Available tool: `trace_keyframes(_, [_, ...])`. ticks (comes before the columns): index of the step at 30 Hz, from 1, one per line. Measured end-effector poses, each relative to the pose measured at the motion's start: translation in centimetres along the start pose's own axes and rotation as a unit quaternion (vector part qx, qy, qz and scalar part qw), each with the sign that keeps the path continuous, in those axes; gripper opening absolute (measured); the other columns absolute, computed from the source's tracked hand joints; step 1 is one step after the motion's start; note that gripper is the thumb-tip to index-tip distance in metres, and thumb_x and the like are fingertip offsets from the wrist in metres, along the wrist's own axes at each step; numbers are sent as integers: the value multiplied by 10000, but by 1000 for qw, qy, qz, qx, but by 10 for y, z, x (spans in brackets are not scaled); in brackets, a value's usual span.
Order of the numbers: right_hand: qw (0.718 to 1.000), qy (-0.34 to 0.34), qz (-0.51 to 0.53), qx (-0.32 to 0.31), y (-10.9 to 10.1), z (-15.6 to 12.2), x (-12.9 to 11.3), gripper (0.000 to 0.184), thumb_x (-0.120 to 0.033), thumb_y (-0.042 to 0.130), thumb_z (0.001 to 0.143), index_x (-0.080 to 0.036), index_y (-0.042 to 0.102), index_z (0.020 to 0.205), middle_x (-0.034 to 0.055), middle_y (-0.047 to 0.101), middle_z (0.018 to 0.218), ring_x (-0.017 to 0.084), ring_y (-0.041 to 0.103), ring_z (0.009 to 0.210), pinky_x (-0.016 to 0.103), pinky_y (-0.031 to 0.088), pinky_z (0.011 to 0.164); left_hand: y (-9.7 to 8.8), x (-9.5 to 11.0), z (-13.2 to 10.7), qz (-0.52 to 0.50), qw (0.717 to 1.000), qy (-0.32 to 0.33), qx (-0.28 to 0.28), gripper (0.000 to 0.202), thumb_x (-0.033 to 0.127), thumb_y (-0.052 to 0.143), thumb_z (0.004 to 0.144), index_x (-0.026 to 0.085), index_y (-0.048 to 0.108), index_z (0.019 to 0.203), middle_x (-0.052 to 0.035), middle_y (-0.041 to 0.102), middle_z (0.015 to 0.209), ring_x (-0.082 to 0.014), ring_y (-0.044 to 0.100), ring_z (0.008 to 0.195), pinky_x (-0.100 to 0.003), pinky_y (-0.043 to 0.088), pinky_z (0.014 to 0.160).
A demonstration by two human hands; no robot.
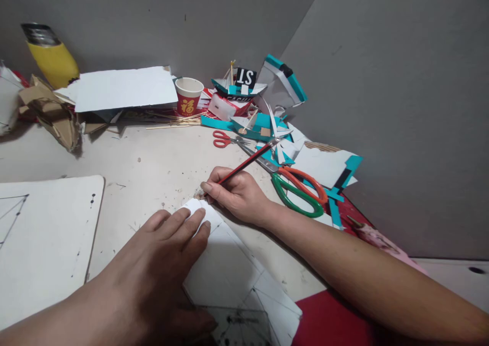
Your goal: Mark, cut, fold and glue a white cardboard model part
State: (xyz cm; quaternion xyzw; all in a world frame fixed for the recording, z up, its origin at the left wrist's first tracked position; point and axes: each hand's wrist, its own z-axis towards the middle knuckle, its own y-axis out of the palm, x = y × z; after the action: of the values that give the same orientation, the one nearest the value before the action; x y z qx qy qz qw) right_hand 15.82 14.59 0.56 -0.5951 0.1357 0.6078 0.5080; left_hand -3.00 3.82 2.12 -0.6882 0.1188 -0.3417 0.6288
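Observation:
My right hand [240, 195] is closed round a red-and-black pencil [250, 160], its upper end slanting away to the right. The writing tip is hidden by my fingers, close to the far corner of a white sheet of card [225, 257]. Thin drawn lines and small dots mark this card. Across its left side lies my left hand [164, 249], fingers stretched out flat and touching it. Near that hand's thumb, a clear plastic drawing ruler [242, 325] with dark markings rests on the near part of the card.
Large scissors [300, 190] with green and orange handles and small red-handled scissors [221, 139] lie beyond my right hand. A paper cup [189, 99], yellow bottle [53, 60] and card scraps [126, 88] line the wall. A marked white board [46, 244] is at left.

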Motion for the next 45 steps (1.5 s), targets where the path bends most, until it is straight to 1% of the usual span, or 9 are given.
trace_keyframes(7, [1000, 1, 19, 6, 0, 0, 0, 269, -318, 554, 925, -176, 575, 697, -10, 562, 654, 111, 532, 606, 253, 428, 577, 2, -5, -8, -21, 1000, 13, 17, 935, 573, 759, 604, 185, 441, 1393, -146, 474, 1468, -381, 427, 1321, -571, 347, 1064])
trace_keyframes(13, [997, 21, 77, 4, -1, -1, -1, 298, -367, 578, 919, -175, 565, 692, -25, 556, 596, 95, 516, 552, 236, 412, 536, -10, -22, -7, -116, 979, -35, 163, 383, 353, 527, 910, 253, 473, 1276, -91, 619, 1253, -272, 560, 1152, -457, 478, 930])
trace_keyframes(18, [986, 45, 156, 23, -1, -1, 0, 274, -413, 555, 933, -180, 580, 790, -40, 570, 562, 66, 461, 449, 199, 368, 431, -21, -29, -6, -67, 982, -136, 111, 257, 371, 501, 886, 213, 599, 1063, -77, 671, 936, -273, 627, 842, -432, 508, 697])
trace_keyframes(27, [983, 58, 172, 23, -5, -1, -6, 278, -438, 526, 940, -178, 557, 846, -9, 631, 658, 77, 521, 470, 205, 441, 448, -26, -23, -5, -56, 986, -152, 45, 269, 285, 469, 888, 180, 653, 1052, -82, 633, 953, -257, 591, 898, -409, 475, 767])
trace_keyframes(30, [993, 58, 98, 18, -18, -18, -30, 210, -359, 481, 973, -190, 565, 881, 0, 637, 718, 98, 568, 548, 229, 491, 513, -26, -24, -5, -60, 986, -151, 46, 287, 289, 473, 888, 173, 655, 1077, -85, 632, 967, -258, 586, 909, -405, 470, 774])
trace_keyframes(33, [994, 43, -77, -62, -25, -54, -55, 183, -259, 467, 981, -207, 626, 907, 26, 680, 828, 137, 646, 727, 248, 504, 614, -26, -25, -5, -66, 985, -150, 45, 294, 287, 483, 884, 158, 659, 1080, -87, 634, 965, -256, 589, 913, -404, 470, 786])
trace_keyframes(35, [988, -24, -128, -77, -20, -83, -64, 128, -226, 505, 963, -219, 620, 1020, 40, 700, 883, 156, 659, 791, 268, 520, 673, -26, -25, -6, -66, 985, -152, 45, 296, 287, 488, 881, 152, 661, 1080, -89, 635, 974, -257, 590, 919, -406, 471, 793])
trace_keyframes(39, [964, -111, -213, -110, 2, -128, -68, 545, -332, 676, 866, -123, 446, 1313, 188, 614, 1241, 292, 548, 1169, 455, 453, 992, -27, -26, -7, -64, 986, -149, 47, 296, 290, 493, 877, 157, 665, 1079, -88, 636, 992, -259, 589, 932, -415, 470, 810])
trace_keyframes(45, [960, -94, -240, -108, 16, -145, -73, 331, -166, 584, 908, -119, 508, 1226, 155, 640, 1172, 257, 572, 1083, 434, 481, 939, -27, -25, -9, -58, 988, -138, 46, 314, 277, 502, 866, 151, 656, 1109, -90, 633, 1013, -258, 587, 939, -422, 473, 826])
